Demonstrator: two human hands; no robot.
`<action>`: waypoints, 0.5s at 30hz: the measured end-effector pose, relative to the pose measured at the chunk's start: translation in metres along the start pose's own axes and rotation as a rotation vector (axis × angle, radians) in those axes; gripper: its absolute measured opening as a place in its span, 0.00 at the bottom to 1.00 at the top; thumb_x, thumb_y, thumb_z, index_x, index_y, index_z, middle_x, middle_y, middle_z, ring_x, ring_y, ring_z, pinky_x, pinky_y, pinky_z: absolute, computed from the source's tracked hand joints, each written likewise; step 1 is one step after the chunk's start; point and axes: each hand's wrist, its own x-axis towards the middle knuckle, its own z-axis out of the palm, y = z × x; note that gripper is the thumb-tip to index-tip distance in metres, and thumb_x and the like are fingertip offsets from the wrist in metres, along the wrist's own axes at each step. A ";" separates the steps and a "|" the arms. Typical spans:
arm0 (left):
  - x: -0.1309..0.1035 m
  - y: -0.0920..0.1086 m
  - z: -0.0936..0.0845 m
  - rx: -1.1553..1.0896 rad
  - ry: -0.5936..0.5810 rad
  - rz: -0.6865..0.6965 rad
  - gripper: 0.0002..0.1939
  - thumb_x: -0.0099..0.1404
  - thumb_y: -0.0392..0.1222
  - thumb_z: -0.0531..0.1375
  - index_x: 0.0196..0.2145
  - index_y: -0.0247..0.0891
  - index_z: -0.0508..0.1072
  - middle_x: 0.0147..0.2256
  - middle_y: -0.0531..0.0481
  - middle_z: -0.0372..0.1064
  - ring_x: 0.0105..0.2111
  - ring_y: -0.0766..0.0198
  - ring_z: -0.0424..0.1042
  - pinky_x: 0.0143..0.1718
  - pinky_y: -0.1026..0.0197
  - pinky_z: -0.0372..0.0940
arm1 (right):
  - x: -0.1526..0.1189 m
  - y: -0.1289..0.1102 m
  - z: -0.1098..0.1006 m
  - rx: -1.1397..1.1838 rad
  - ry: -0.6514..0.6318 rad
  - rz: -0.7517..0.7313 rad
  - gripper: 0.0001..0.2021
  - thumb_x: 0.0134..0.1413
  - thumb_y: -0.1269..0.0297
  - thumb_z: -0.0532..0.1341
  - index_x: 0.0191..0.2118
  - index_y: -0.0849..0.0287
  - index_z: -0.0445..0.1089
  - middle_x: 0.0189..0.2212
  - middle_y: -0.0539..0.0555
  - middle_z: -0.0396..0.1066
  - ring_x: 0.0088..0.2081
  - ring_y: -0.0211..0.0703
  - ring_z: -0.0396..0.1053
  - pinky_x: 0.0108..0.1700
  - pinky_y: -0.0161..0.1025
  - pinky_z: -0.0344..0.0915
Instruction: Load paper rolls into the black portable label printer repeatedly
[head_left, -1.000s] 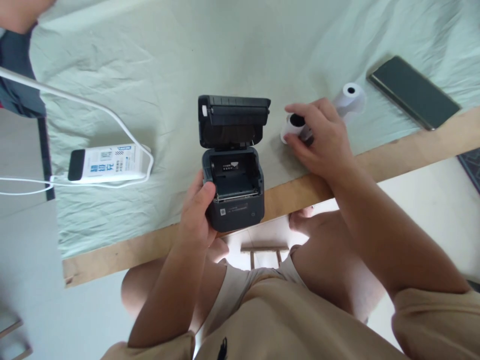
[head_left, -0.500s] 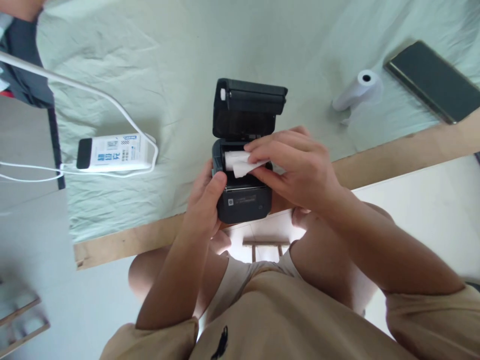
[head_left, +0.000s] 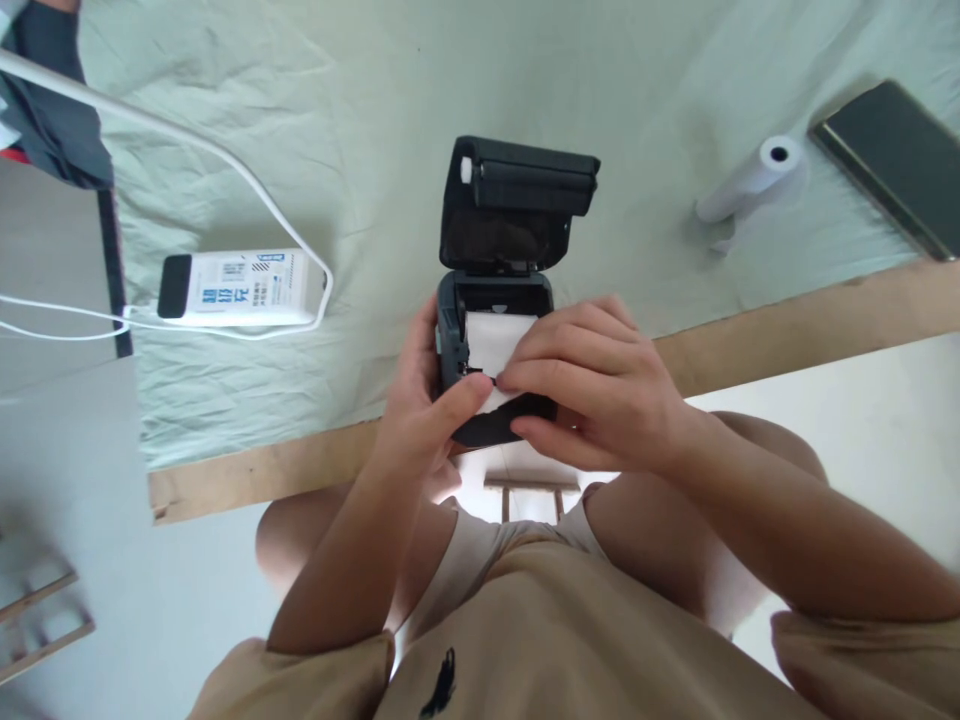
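Fingers of the left hand [head_left: 416,405] are closed around the side of the dark device [head_left: 486,432], with the thumb pressed near the paper. Fingers of the right hand [head_left: 604,385] are bent over the opposite side, with fingertips on the white paper [head_left: 491,338]; whether it is pinched or merely pressed cannot be told, as the contact is partly covered.

Change noted: the paper is now spread flatter and farther toward the device's near edge, where the left thumb has been brought in. The compartment is thus occupied, with the loose end apparently being guided by both hands.

Device: held at the wooden edge [head_left: 780,322], compartment open. The lid [head_left: 487,236] is raised on the far side, and a dark roller [head_left: 536,190] is seen along it. The paper is smooth and pale, its near end slightly slanted. A second paper roll [head_left: 739,190] is left on the green cloth [head_left: 375,100], well apart.
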 end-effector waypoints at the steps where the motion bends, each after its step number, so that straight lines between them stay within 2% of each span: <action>1: 0.000 -0.001 -0.001 0.013 -0.016 0.004 0.29 0.55 0.46 0.73 0.53 0.43 0.71 0.44 0.48 0.76 0.43 0.56 0.77 0.43 0.59 0.72 | -0.001 0.001 0.000 0.008 0.008 0.003 0.07 0.66 0.59 0.61 0.42 0.56 0.72 0.36 0.51 0.79 0.40 0.44 0.75 0.39 0.45 0.62; 4: 0.002 -0.002 -0.003 0.006 -0.026 0.013 0.31 0.55 0.46 0.73 0.55 0.43 0.70 0.49 0.48 0.76 0.48 0.55 0.77 0.47 0.58 0.73 | -0.001 0.003 -0.003 0.013 0.045 0.004 0.02 0.63 0.68 0.64 0.41 0.55 0.72 0.34 0.48 0.80 0.39 0.40 0.76 0.39 0.42 0.63; 8: 0.004 -0.003 -0.003 -0.003 0.001 0.033 0.29 0.58 0.54 0.70 0.53 0.42 0.72 0.43 0.48 0.78 0.44 0.56 0.78 0.42 0.59 0.73 | 0.001 0.001 -0.008 0.010 0.114 0.005 0.07 0.59 0.75 0.66 0.40 0.56 0.72 0.32 0.47 0.79 0.37 0.38 0.75 0.36 0.41 0.63; 10: 0.003 -0.002 -0.003 0.025 -0.004 0.029 0.30 0.58 0.56 0.70 0.54 0.41 0.72 0.44 0.47 0.77 0.46 0.55 0.78 0.44 0.58 0.74 | 0.002 -0.001 -0.007 -0.011 0.137 -0.009 0.08 0.58 0.77 0.65 0.39 0.56 0.71 0.30 0.46 0.79 0.36 0.37 0.75 0.37 0.41 0.62; 13: 0.001 0.000 -0.003 0.100 0.001 0.003 0.34 0.54 0.50 0.74 0.56 0.41 0.69 0.50 0.45 0.76 0.49 0.53 0.78 0.47 0.56 0.74 | 0.000 -0.004 -0.003 0.006 0.102 -0.049 0.04 0.62 0.72 0.64 0.39 0.56 0.70 0.30 0.45 0.79 0.38 0.37 0.76 0.38 0.42 0.63; 15: 0.000 0.001 -0.003 0.141 0.015 -0.029 0.37 0.53 0.46 0.75 0.57 0.41 0.67 0.51 0.45 0.76 0.47 0.53 0.78 0.44 0.57 0.75 | -0.001 -0.003 -0.002 0.075 0.096 -0.048 0.02 0.63 0.66 0.64 0.40 0.56 0.70 0.31 0.46 0.79 0.39 0.40 0.77 0.39 0.43 0.66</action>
